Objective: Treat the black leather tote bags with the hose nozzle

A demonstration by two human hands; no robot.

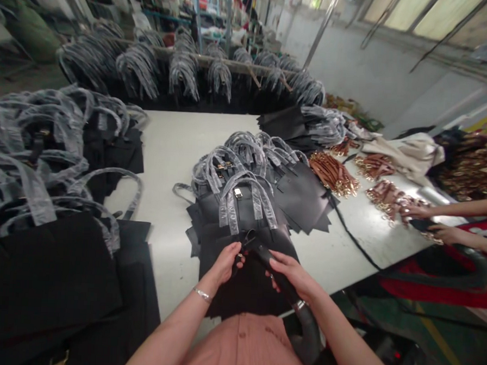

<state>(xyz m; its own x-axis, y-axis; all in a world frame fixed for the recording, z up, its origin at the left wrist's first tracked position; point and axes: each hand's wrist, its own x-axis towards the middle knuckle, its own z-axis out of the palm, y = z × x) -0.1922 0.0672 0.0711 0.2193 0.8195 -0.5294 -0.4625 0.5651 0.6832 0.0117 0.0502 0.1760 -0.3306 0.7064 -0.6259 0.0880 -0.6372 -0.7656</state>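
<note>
My right hand (291, 273) is closed around a black hose nozzle (283, 277) with a metal ring, and a thick black hose curves down from it past my shirt. Pinched in the fingers of my left hand (225, 262) is a small black strap (247, 240) with a bit of gold metal. The nozzle's tip points at the strap, close to it; whether they touch I cannot tell. Under both hands lies a stack of black bag panels (250, 292). Just beyond, plastic-wrapped bag handles (249, 193) arch over the panels, with a gold clasp (238, 192) between them.
More black panels with wrapped handles (34, 193) cover the left of the white table (176, 141). Brown straps with gold hooks (334, 173) lie to the right. Another person's hands (429, 222) handle similar straps there. Behind the table, wrapped handles (184, 70) hang along a rail.
</note>
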